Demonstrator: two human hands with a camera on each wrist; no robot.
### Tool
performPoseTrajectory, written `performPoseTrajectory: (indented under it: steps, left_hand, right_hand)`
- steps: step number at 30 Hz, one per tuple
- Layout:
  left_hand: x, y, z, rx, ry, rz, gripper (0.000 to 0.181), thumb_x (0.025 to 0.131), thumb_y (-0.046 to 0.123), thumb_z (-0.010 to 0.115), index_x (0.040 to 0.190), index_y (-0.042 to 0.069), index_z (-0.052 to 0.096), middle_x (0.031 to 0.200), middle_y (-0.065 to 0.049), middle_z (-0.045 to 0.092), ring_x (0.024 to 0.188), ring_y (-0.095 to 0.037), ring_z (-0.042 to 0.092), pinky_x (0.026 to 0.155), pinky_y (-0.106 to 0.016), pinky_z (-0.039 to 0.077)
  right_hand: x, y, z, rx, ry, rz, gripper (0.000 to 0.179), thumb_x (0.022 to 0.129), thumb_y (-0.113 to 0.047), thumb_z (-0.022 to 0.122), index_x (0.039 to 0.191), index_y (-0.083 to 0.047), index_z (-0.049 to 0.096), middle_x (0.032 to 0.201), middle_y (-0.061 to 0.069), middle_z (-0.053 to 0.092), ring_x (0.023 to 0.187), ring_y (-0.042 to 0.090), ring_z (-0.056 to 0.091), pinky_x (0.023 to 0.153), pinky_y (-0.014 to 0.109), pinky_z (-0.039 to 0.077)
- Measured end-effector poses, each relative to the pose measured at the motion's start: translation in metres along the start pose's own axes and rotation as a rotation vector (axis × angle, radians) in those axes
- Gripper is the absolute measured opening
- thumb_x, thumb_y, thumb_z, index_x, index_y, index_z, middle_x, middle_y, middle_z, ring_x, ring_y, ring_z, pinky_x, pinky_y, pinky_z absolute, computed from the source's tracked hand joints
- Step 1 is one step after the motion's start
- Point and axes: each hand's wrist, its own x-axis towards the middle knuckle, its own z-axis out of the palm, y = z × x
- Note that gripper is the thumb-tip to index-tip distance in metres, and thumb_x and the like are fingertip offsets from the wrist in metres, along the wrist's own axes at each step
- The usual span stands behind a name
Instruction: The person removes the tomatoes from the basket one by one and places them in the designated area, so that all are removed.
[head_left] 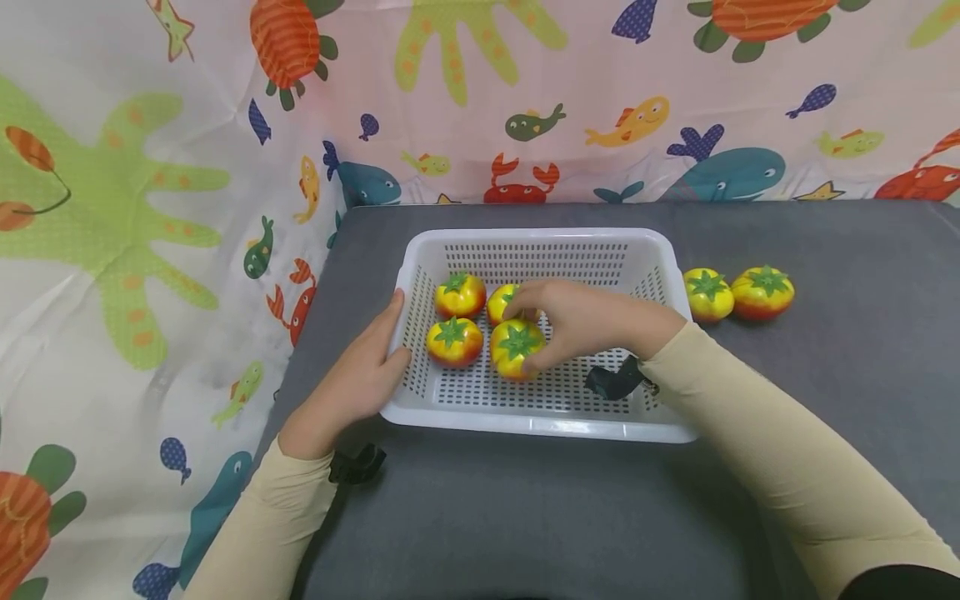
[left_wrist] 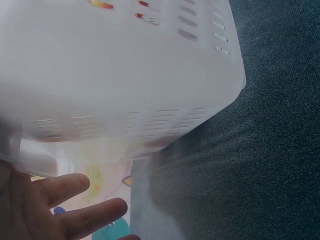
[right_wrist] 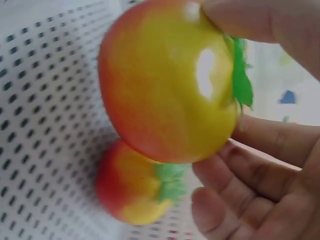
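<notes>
Within the right hand (head_left: pixel 573 321), pinched, is a red-yellow fruit (head_left: pixel 514 348); to that hand's left, three similar fruits (head_left: pixel 454 343) lie in the white basket (head_left: pixel 540 425), which the left hand (head_left: pixel 363 371) touches with straight fingers.

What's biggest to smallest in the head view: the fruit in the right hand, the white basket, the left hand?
1. White basket, by far
2. Left hand
3. Fruit in the right hand, clearly smallest

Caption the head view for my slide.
Right hand grips a fruit, left hand touches the basket; three more fruits sit inside, two outside.
</notes>
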Motion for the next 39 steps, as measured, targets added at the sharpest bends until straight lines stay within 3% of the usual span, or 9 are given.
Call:
performPoseTrajectory:
  steps: [6,17,27,33,39]
  left_hand:
    - [0.000,0.000,-0.001,0.022,0.008,0.009,0.081,0.104,0.022,0.049,0.170,0.029,0.002,0.175,-0.005,0.018,0.116,-0.031,0.066,0.087,-0.048,0.063]
    - [-0.001,-0.004,0.002,0.011,0.006,0.006,0.082,0.104,0.023,0.049,0.170,0.029,0.002,0.175,-0.005,0.018,0.116,-0.031,0.065,0.086,-0.048,0.063]
    - [-0.001,-0.003,0.002,0.023,0.008,0.007,0.081,0.105,0.022,0.048,0.170,0.028,0.001,0.176,-0.005,0.017,0.123,-0.032,0.061,0.092,-0.050,0.061]
    - [-0.001,-0.004,0.001,0.022,0.015,-0.005,0.082,0.105,0.021,0.048,0.170,0.029,0.000,0.176,-0.003,0.014,0.139,-0.033,0.049,0.103,-0.057,0.053]
    - [-0.001,-0.003,0.003,0.014,0.014,0.004,0.081,0.105,0.022,0.049,0.170,0.029,0.001,0.176,-0.004,0.016,0.132,-0.034,0.055,0.095,-0.053,0.059]
  right_hand:
    - [-0.009,-0.005,-0.008,-0.007,0.027,-0.013,0.065,0.076,-0.040,0.092,0.132,-0.015,0.071,0.125,-0.002,0.067,0.108,0.019,0.061,0.100,0.043,0.056]
    - [-0.029,-0.002,-0.018,-0.017,0.061,0.016,0.064,0.076,-0.039,0.092,0.132,-0.016,0.071,0.129,0.000,0.067,0.113,0.022,0.061,0.102,0.046,0.055]
    - [-0.054,0.004,-0.036,-0.028,0.104,0.079,0.058,0.078,-0.040,0.090,0.127,-0.016,0.072,0.118,-0.001,0.069,0.109,0.023,0.060,0.090,0.042,0.059]
    - [-0.070,0.009,-0.049,-0.020,0.155,0.080,0.047,0.078,-0.032,0.090,0.120,-0.017,0.073,0.111,-0.004,0.069,0.104,0.019,0.061,0.083,0.039,0.057]
    - [-0.091,0.016,-0.058,-0.037,0.195,0.114,0.050,0.078,-0.033,0.092,0.121,-0.017,0.074,0.109,-0.004,0.069,0.105,0.019,0.060,0.083,0.040,0.056]
